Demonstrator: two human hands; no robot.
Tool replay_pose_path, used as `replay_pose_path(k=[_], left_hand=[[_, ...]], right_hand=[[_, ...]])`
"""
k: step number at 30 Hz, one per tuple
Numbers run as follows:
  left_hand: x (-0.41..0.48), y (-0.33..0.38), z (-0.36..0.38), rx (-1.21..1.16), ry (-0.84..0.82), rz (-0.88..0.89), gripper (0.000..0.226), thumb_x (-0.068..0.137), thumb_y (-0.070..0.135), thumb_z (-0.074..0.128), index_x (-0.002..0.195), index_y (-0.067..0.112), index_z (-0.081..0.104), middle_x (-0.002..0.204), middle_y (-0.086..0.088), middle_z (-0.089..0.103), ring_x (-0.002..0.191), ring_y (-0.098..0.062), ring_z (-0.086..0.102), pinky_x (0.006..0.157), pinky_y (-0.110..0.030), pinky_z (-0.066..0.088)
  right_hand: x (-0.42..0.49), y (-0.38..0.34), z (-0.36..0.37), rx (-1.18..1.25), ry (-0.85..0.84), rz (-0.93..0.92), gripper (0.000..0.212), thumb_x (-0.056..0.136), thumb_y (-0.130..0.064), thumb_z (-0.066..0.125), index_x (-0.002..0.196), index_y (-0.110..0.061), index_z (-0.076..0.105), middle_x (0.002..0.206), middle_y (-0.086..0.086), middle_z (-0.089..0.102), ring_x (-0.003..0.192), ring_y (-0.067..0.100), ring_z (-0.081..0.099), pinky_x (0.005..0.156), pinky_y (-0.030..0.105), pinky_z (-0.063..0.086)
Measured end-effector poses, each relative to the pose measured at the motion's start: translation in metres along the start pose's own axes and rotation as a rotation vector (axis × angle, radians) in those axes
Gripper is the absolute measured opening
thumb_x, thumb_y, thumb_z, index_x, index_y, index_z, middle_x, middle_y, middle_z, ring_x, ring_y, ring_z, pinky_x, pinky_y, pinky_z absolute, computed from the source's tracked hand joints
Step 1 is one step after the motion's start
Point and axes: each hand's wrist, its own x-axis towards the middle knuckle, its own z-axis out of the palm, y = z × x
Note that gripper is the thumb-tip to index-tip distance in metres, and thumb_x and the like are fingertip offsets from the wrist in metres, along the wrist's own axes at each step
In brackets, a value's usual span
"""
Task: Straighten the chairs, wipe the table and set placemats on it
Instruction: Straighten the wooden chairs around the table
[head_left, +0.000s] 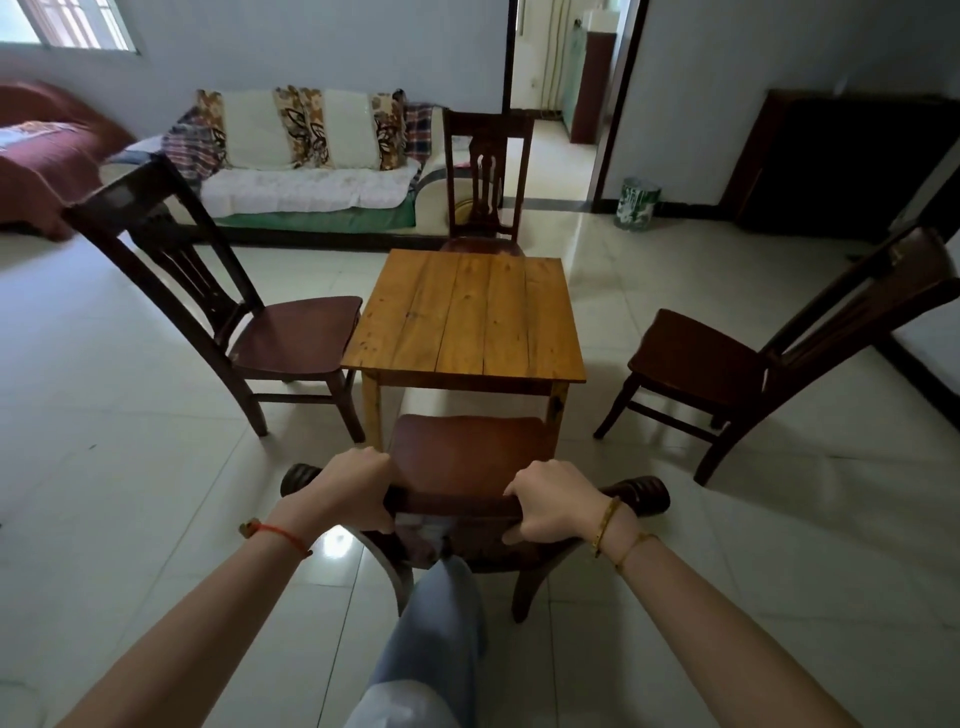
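Left of the table (467, 312), the left chair (291, 338) sits askew. Left hand (353, 488) and right hand (550, 501) curl fingers round the near chair (470, 452) rail. Right chair (696, 358) stands apart, angled. Table bare: wiping and placemats not yet done.

Four chairs, one at each edge of the single wooden bench (467, 312): near chair (467, 447), left chair (296, 338), far chair (488, 156), right chair (696, 358). Two hands: left hand (353, 488), right hand (550, 496). One sofa (306, 192), one green bin (636, 202), one dark cabinet (841, 161).
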Motion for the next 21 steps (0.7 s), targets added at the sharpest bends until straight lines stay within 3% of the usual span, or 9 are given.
replay_pose_path(k=[5, 9, 11, 14, 16, 18, 21], left_hand=[[-0.004, 0.0, 0.003, -0.015, 0.024, 0.024, 0.026, 0.082, 0.032, 0.071, 0.107, 0.024, 0.073, 0.088, 0.005, 0.069, 0.079, -0.014, 0.065, 0.067, -0.021, 0.053], [-0.004, -0.005, 0.007, -0.02, 0.004, 0.042, 0.031, 0.084, 0.038, 0.071, 0.112, 0.024, 0.071, 0.09, 0.005, 0.07, 0.081, -0.012, 0.066, 0.073, -0.025, 0.057], [-0.006, -0.005, 0.007, -0.055, -0.007, 0.057, 0.044, 0.082, 0.047, 0.073, 0.12, 0.025, 0.067, 0.098, 0.005, 0.07, 0.087, -0.014, 0.065, 0.077, -0.025, 0.055], [-0.012, -0.006, 0.005, -0.297, -0.017, 0.06, 0.084, 0.076, 0.054, 0.077, 0.148, 0.027, 0.042, 0.138, 0.005, 0.058, 0.124, -0.016, 0.055, 0.103, -0.029, 0.045], [-0.019, -0.006, -0.001, -0.479, 0.033, 0.055, 0.1, 0.074, 0.054, 0.079, 0.155, 0.028, 0.027, 0.154, 0.005, 0.041, 0.142, -0.016, 0.038, 0.114, -0.032, 0.034], [-0.027, -0.002, -0.009, -0.589, 0.155, 0.075, 0.099, 0.076, 0.049, 0.079, 0.156, 0.03, 0.024, 0.158, 0.006, 0.034, 0.146, -0.013, 0.03, 0.117, -0.03, 0.029], [-0.042, 0.018, -0.028, -0.694, 0.366, 0.112, 0.095, 0.081, 0.037, 0.078, 0.156, 0.026, 0.022, 0.158, 0.01, 0.029, 0.143, 0.001, 0.024, 0.112, -0.01, 0.022]], right_hand=[[0.0, -0.004, 0.004, 0.004, -0.006, 0.024, 0.054, 0.08, -0.058, 0.065, 0.119, -0.021, 0.067, 0.104, 0.0, 0.071, 0.096, 0.02, 0.065, 0.084, 0.037, 0.055], [-0.005, -0.005, 0.0, -0.012, 0.013, 0.017, 0.044, 0.08, -0.062, 0.063, 0.099, -0.023, 0.07, 0.084, -0.004, 0.065, 0.082, 0.019, 0.063, 0.071, 0.031, 0.052], [-0.007, -0.006, -0.002, -0.021, 0.003, 0.022, 0.049, 0.08, -0.066, 0.06, 0.102, -0.023, 0.069, 0.087, -0.004, 0.064, 0.084, 0.019, 0.062, 0.07, 0.031, 0.049], [-0.013, -0.004, -0.004, 0.071, -0.023, 0.024, 0.059, 0.077, -0.071, 0.06, 0.109, -0.022, 0.066, 0.097, -0.003, 0.066, 0.087, 0.017, 0.061, 0.066, 0.028, 0.044], [-0.02, -0.002, -0.009, 0.193, -0.048, 0.019, 0.067, 0.074, -0.071, 0.064, 0.121, -0.023, 0.062, 0.108, -0.004, 0.065, 0.095, 0.013, 0.06, 0.071, 0.024, 0.046], [-0.032, 0.002, -0.016, 0.352, -0.039, 0.02, 0.074, 0.073, -0.069, 0.066, 0.132, -0.027, 0.055, 0.125, -0.007, 0.06, 0.112, 0.012, 0.056, 0.084, 0.023, 0.045], [-0.057, 0.01, -0.03, 0.593, 0.082, 0.033, 0.075, 0.075, -0.069, 0.064, 0.139, -0.032, 0.049, 0.14, -0.01, 0.052, 0.129, 0.008, 0.047, 0.105, 0.032, 0.043]])
